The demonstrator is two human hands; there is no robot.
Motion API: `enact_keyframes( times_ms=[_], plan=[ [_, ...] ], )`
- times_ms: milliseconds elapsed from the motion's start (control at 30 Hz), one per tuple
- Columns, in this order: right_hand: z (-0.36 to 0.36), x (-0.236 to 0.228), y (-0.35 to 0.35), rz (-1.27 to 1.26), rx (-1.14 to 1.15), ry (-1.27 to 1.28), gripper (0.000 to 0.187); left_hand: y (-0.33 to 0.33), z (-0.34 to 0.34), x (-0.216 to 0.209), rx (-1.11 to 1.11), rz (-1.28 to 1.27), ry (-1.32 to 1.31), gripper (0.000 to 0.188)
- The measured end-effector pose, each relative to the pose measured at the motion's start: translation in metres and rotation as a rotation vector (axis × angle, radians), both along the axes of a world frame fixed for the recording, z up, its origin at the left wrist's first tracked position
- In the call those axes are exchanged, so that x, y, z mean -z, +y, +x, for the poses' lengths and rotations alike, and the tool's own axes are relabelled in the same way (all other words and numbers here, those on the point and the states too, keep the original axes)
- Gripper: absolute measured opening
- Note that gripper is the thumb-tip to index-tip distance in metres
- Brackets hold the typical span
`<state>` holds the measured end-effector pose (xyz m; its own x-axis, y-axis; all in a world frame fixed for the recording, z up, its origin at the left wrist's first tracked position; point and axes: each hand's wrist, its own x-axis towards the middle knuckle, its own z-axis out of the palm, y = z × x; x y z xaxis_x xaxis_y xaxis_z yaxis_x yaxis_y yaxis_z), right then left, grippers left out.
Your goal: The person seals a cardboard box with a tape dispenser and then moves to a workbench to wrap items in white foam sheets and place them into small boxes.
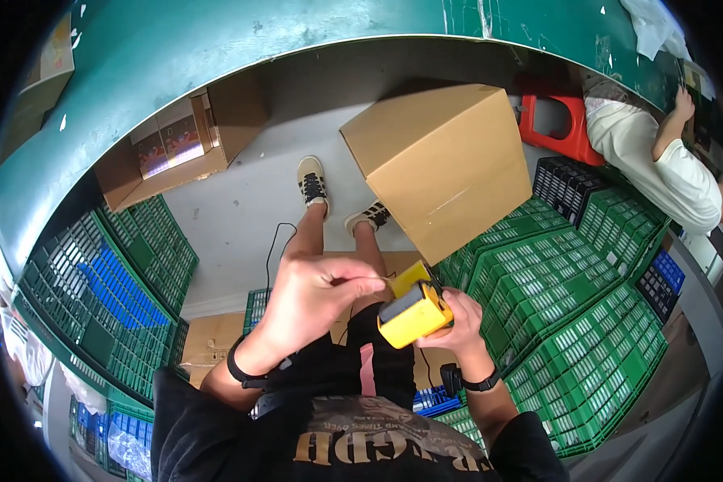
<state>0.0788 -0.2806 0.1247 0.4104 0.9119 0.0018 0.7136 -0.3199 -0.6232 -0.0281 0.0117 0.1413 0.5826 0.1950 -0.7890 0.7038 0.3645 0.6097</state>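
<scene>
My right hand (456,323) is wrapped round the right side of a small yellow and black boxy item (416,317), held above my lap. A thin yellow flap or panel (410,278) stands up at the item's far side. Thumb and forefinger of my left hand (317,293) are pinched together just left of that panel. Whatever lies between those fingertips is too small to make out. The right fingers are partly hidden behind the item.
A large cardboard box (450,173) stands ahead on the right, under the green table (337,20). Green crates (538,281) are stacked on my right, with more crates (104,281) on my left. Near a red stool (550,128) sits another person (651,149). An open carton (169,153) holds packages.
</scene>
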Motion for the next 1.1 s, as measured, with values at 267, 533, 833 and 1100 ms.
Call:
enact_keyframes(
  times_ms=[267, 533, 833, 1100],
  plan=[
    [-0.009, 0.009, -0.029, -0.044, 0.039, -0.030, 0.088, -0.016, -0.002, 0.016, 0.098, 0.173, -0.199, 0.010],
    [0.014, 0.016, -0.028, -0.115, 0.039, -0.055, 0.083, -0.019, 0.016, 0.053, 0.167, 0.045, -0.226, 0.015],
    [0.024, 0.040, -0.011, -0.148, 0.036, 0.051, 0.081, -0.017, 0.012, 0.114, 0.037, -0.252, -0.133, 0.020],
    [0.028, 0.053, -0.003, -0.183, 0.018, 0.058, 0.079, -0.018, 0.012, 0.124, -0.130, -0.357, -0.043, 0.020]
  ],
)
